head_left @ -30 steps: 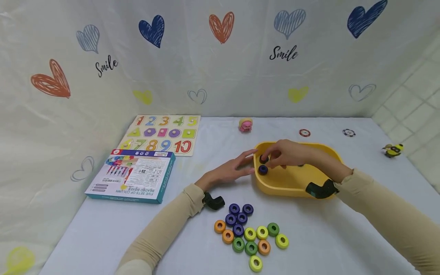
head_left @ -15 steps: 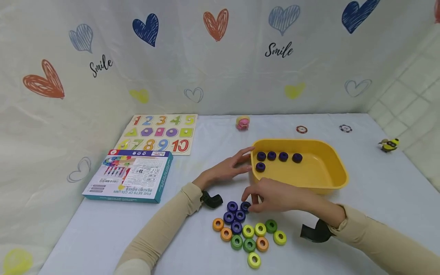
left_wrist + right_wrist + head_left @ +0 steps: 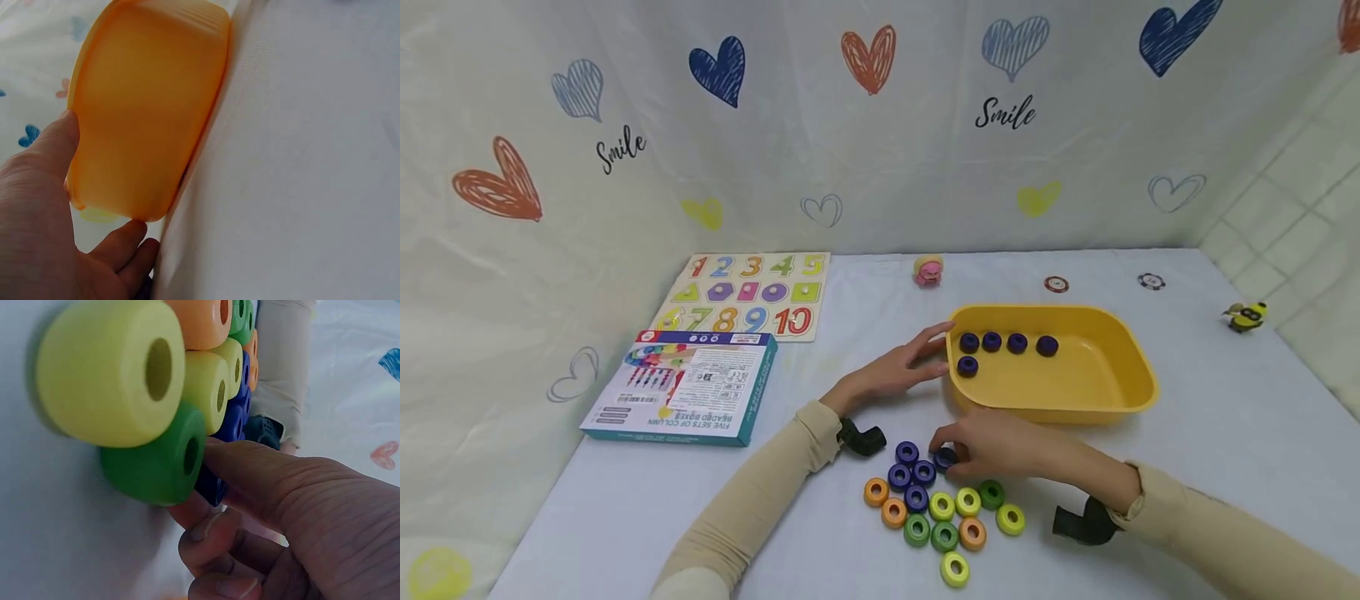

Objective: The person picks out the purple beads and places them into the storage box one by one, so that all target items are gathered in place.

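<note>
My right hand (image 3: 1003, 443) pinches a dark purple ring bead (image 3: 945, 458) between thumb and fingers at the edge of the bead cluster. In the right wrist view, that bead (image 3: 211, 485) shows beside the thumb, partly hidden by a green bead (image 3: 159, 462). My left hand (image 3: 891, 372) touches the left end of a yellow plastic tub (image 3: 1075, 412), its thumb and fingers spread. Inside the tub are several purple beads (image 3: 1017, 343), most in a row along the far side. Other purple beads (image 3: 923, 473) lie together on the table near the right hand.
Around them are orange (image 3: 973, 533), green (image 3: 944, 537) and yellow beads (image 3: 954, 570). A boxed bead set (image 3: 681, 387) overlaps a number puzzle board (image 3: 756, 292) at left. Behind the tub stand a pink toy (image 3: 928, 271) and two chips (image 3: 1056, 284); a yellow-black toy (image 3: 1246, 317) is far right.
My right hand has come out of the tub toward the bead cluster, then drawn a purple bead slightly right of its neighbours. The left hand has stayed at the tub.
</note>
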A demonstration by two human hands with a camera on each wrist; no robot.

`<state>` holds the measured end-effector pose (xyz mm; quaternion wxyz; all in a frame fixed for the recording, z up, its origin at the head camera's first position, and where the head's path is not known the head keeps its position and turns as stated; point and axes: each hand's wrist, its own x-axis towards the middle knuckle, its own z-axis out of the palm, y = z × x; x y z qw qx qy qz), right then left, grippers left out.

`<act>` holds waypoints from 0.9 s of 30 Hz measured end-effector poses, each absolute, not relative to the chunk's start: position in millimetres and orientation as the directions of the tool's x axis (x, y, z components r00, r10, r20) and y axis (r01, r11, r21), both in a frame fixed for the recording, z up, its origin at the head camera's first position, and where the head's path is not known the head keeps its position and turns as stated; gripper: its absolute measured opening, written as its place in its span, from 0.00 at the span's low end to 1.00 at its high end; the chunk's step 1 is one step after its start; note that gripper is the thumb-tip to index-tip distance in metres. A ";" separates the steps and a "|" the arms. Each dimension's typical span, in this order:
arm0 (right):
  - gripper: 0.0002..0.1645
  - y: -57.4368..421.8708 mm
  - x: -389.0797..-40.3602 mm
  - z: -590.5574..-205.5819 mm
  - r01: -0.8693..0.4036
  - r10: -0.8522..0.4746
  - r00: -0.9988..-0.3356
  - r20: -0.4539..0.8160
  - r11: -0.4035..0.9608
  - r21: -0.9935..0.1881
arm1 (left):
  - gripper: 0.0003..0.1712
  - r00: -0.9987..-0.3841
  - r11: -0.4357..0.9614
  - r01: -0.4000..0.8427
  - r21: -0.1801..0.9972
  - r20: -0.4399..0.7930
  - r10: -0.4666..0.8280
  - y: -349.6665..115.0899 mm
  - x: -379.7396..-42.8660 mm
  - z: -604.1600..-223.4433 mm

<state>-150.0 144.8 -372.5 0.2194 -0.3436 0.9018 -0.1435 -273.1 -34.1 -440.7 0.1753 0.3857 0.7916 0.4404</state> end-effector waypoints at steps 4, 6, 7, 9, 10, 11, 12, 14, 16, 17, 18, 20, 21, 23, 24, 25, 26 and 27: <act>0.17 159.5 -147.3 -375.4 -0.530 -0.669 -0.684 -0.290 0.729 -0.433 | 0.36 -0.638 0.311 0.460 0.831 0.066 0.768 -33.2 -273.6 -440.9; 0.17 168.4 -145.9 -376.5 -0.512 -0.663 -0.696 -0.275 0.727 -0.457 | 0.37 -0.640 0.316 0.464 0.827 0.066 0.766 -33.1 -273.8 -441.0; 0.17 173.2 -145.1 -377.5 -0.507 -0.663 -0.701 -0.263 0.723 -0.469 | 0.36 -0.640 0.319 0.465 0.826 0.065 0.765 -33.2 -273.9 -441.1; 0.17 183.4 -143.6 -379.4 -0.497 -0.664 -0.708 -0.240 0.710 -0.499 | 0.36 -0.643 0.325 0.465 0.824 0.062 0.763 -33.4 -273.9 -441.1; 0.17 188.6 -142.9 -380.5 -0.490 -0.664 -0.711 -0.230 0.703 -0.515 | 0.36 -0.645 0.328 0.462 0.824 0.059 0.762 -33.6 -273.7 -441.0; 0.17 193.9 -142.3 -381.8 -0.482 -0.662 -0.716 -0.222 0.698 -0.529 | 0.36 -0.646 0.331 0.461 0.823 0.056 0.761 -33.8 -273.7 -441.0; 0.17 199.1 -141.9 -383.2 -0.478 -0.661 -0.720 -0.211 0.693 -0.540 | 0.36 -0.648 0.335 0.459 0.823 0.053 0.760 -34.1 -273.6 -440.9; 0.17 209.3 -140.9 -386.4 -0.460 -0.654 -0.729 -0.204 0.688 -0.562 | 0.36 -0.654 0.342 0.451 0.824 0.044 0.755 -34.9 -273.1 -440.9; 0.17 218.2 -140.2 -390.1 -0.443 -0.647 -0.736 -0.199 0.682 -0.582 | 0.36 -0.659 0.351 0.447 0.823 0.038 0.751 -35.9 -272.9 -441.0; 0.18 222.0 -139.8 -391.9 -0.433 -0.645 -0.738 -0.198 0.678 -0.593 | 0.36 -0.661 0.354 0.447 0.822 0.037 0.750 -36.3 -273.1 -441.1; 0.18 225.3 -139.4 -393.7 -0.423 -0.644 -0.739 -0.199 0.673 -0.607 | 0.36 -0.663 0.357 0.446 0.821 0.035 0.748 -36.6 -273.2 -441.1; 0.19 230.0 -138.4 -396.9 -0.386 -0.638 -0.741 -0.211 0.661 -0.644 | 0.36 -0.664 0.358 0.443 0.822 0.032 0.747 -36.9 -273.4 -441.3; 0.19 231.8 -137.8 -398.0 -0.364 -0.634 -0.742 -0.218 0.653 -0.664 | 0.36 -0.663 0.355 0.442 0.823 0.034 0.747 -36.9 -273.6 -441.3; 0.19 234.3 -136.0 -398.4 -0.320 -0.627 -0.742 -0.236 0.642 -0.697 | 0.36 -0.662 0.352 0.439 0.827 0.033 0.749 -36.3 -274.1 -442.0; 0.19 235.2 -134.9 -397.4 -0.301 -0.624 -0.742 -0.244 0.637 -0.710 | 0.36 -0.660 0.350 0.438 0.828 0.033 0.750 -35.8 -274.4 -442.5; 0.20 235.9 -133.9 -395.6 -0.280 -0.621 -0.741 -0.255 0.631 -0.724 | 0.36 -0.659 0.348 0.438 0.829 0.033 0.751 -35.3 -274.6 -442.8; 0.20 236.5 -133.0 -393.1 -0.269 -0.623 -0.739 -0.258 0.624 -0.734 | 0.36 -0.657 0.346 0.438 0.830 0.033 0.753 -35.0 -274.4 -442.8; 0.20 236.8 -132.2 -389.3 -0.253 -0.624 -0.734 -0.267 0.616 -0.746 | 0.36 -0.657 0.345 0.438 0.830 0.034 0.753 -34.6 -274.4 -443.0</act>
